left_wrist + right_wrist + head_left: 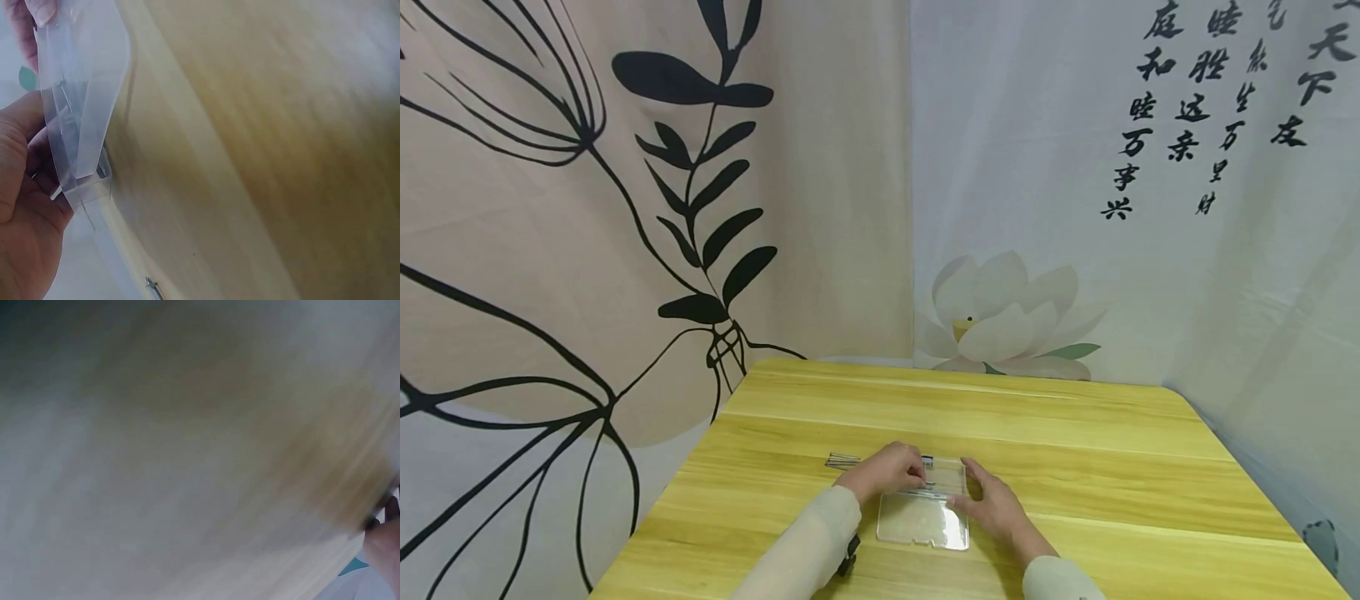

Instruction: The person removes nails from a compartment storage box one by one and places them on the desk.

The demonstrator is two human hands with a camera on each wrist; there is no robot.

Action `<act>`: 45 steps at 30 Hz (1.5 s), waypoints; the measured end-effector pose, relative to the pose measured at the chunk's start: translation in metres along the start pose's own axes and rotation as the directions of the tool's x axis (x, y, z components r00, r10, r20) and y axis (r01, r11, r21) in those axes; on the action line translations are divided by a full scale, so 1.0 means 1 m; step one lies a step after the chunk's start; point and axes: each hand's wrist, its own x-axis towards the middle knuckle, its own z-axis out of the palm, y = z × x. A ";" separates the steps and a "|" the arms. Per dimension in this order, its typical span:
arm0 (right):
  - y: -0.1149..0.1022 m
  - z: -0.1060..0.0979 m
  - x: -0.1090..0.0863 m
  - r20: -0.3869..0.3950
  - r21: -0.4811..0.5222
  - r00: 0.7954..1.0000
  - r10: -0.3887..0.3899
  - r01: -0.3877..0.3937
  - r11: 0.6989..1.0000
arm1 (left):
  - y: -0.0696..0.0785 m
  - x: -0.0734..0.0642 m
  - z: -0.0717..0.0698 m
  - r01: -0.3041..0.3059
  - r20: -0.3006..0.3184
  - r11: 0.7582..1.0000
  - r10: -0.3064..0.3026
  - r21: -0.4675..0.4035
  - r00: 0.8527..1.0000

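A clear plastic box (950, 473) lies on the table with its hinged lid (917, 525) folded down toward me. My left hand (889, 468) reaches over the box's left part, fingers bent down into it; a thin metal rod (930, 484) shows at the fingertips, seemingly pinched. In the left wrist view the left hand (28, 187) is partly seen through the box wall (59, 131). My right hand (996, 504) grips the box's right side between thumb and fingers. Only part of the right hand (382, 544) appears in the right wrist view, which is blurred.
Several thin metal rods (841, 460) lie on the table left of the box, partly behind the left hand. One rod tip (152, 286) shows near the bottom of the left wrist view. The wooden table (1075, 433) ends at printed curtains (835, 208).
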 end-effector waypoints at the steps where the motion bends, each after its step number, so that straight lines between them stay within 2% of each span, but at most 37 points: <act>1: 0.000 0.000 0.000 0.001 -0.001 1.000 -0.001 0.001 1.000 | 0.000 -0.001 0.000 0.004 -0.001 1.000 -0.004 -0.011 1.000; 6: -0.001 -0.001 -0.001 0.007 0.005 1.000 -0.002 0.002 1.000 | -0.002 -0.003 -0.004 0.031 -0.030 0.994 -0.035 -0.106 0.999; 13: -0.002 -0.001 -0.002 0.006 0.009 1.000 0.004 -0.004 1.000 | -0.005 -0.006 -0.016 0.050 -0.074 0.964 -0.071 -0.260 0.995; 18: -0.002 -0.001 -0.001 0.003 0.017 1.000 0.004 -0.004 1.000 | -0.010 -0.012 -0.024 0.088 -0.077 0.943 -0.119 -0.320 0.990; 26: -0.001 -0.001 -0.001 0.010 0.013 1.000 0.015 -0.015 1.000 | -0.031 -0.028 -0.032 0.123 -0.084 0.926 -0.163 -0.358 0.983; 35: -0.001 -0.001 -0.002 0.012 0.006 1.000 0.009 -0.009 1.000 | -0.063 -0.057 -0.039 0.176 -0.076 0.921 -0.214 -0.349 0.974; 45: -0.001 -0.001 -0.002 0.012 0.001 1.000 0.011 -0.011 1.000 | -0.081 -0.085 -0.042 0.226 -0.060 0.897 -0.268 -0.381 0.962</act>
